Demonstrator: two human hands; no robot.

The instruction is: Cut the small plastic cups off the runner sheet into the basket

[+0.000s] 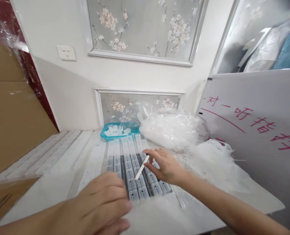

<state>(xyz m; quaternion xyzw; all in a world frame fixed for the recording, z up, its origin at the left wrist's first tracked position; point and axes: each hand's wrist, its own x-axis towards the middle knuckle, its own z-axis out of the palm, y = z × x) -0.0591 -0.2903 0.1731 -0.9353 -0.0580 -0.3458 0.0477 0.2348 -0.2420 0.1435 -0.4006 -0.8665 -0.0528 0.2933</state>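
Rows of small clear plastic cases with dark slots lie on the table in front of me. My right hand is over their right side, pinching a thin white strip between thumb and fingers. The strip slants down to the left above the cases. Lower and closer to me is my left hand, beside the near left corner of the rows. Its fingers are curled together, and whatever may be in them is hidden. White covers lie across the far end of the rows.
A teal basket of small white pieces stands behind the rows. Clear plastic bags heap up at the back right. More white strip rows lie left, near a cardboard box. A whiteboard leans on the right.
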